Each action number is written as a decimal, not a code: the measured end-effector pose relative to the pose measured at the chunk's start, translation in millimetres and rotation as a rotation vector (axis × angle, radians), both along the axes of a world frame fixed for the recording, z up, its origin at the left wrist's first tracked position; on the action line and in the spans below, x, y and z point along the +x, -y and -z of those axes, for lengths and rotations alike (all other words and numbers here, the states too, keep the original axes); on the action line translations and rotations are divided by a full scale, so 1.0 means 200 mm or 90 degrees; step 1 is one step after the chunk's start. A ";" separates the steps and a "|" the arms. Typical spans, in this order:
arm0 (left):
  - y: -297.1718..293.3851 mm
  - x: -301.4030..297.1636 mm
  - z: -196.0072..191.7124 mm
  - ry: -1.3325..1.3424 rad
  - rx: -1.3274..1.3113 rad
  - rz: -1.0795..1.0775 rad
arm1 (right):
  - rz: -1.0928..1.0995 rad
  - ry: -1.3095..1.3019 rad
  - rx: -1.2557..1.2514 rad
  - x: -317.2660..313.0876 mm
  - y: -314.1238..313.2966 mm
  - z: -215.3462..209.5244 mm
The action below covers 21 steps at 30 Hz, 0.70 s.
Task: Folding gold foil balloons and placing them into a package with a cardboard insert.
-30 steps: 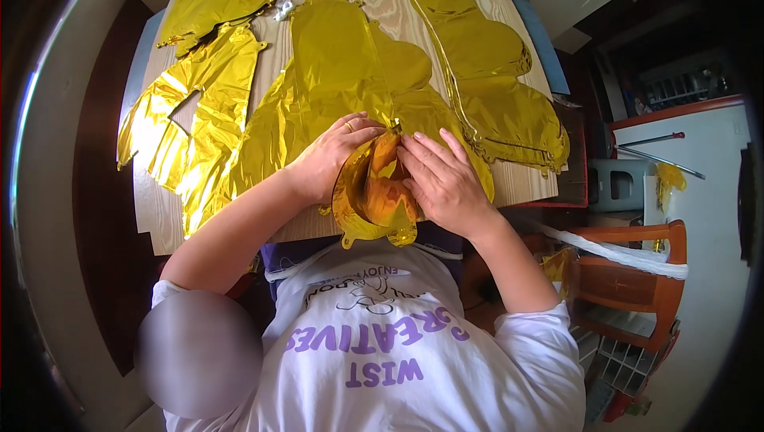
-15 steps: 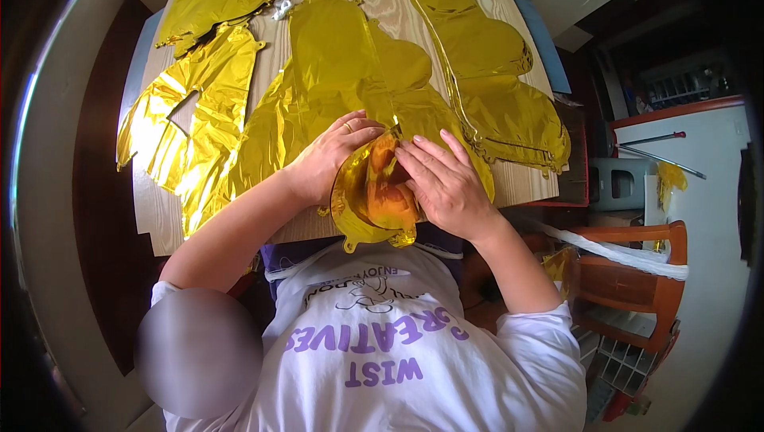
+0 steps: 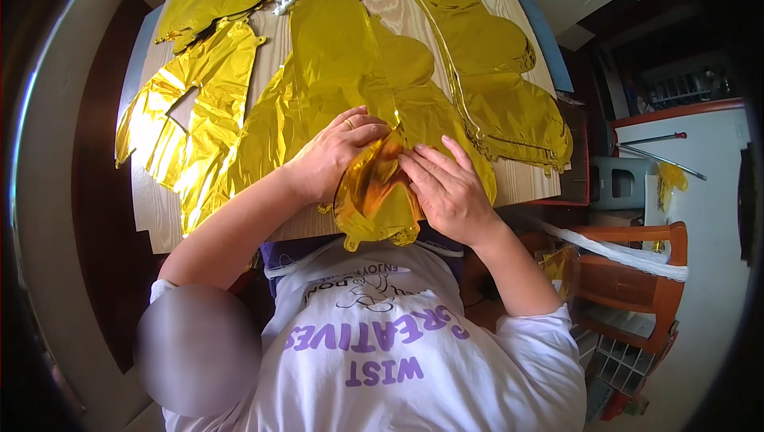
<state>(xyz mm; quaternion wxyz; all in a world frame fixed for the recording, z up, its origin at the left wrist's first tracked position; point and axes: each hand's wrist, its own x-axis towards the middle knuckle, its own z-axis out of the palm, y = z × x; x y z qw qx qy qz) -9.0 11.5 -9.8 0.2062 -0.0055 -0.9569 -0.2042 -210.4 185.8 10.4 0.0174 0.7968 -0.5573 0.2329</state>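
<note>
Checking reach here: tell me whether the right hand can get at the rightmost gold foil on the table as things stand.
Likely yes: the rightmost gold foil lies just beyond the right hand, with nothing upright between. It would probably first have to leave the curled foil it is touching.

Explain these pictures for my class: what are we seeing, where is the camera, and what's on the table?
No machine here, just one person working bare-handed. Every picture comes from a fisheye camera worn on the head, looking down, so straight edges bend. On the wood-grain table lie several gold foil sheets, with small white pieces toward the far edge. The left hand and right hand are on a curled gold foil piece at the near edge; the grip's firmness is unclear.
</note>
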 end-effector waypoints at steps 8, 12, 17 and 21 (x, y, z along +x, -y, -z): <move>0.00 -0.01 0.00 0.000 0.004 0.005 | -0.002 0.004 0.001 0.00 0.01 0.00; -0.01 0.00 -0.01 0.007 0.011 0.007 | -0.001 0.013 0.009 0.00 0.00 0.00; 0.00 0.00 -0.01 0.006 0.003 0.010 | -0.003 0.017 0.007 0.00 0.00 0.01; 0.00 0.00 0.00 0.008 0.020 0.006 | -0.003 0.022 0.005 0.00 0.00 0.02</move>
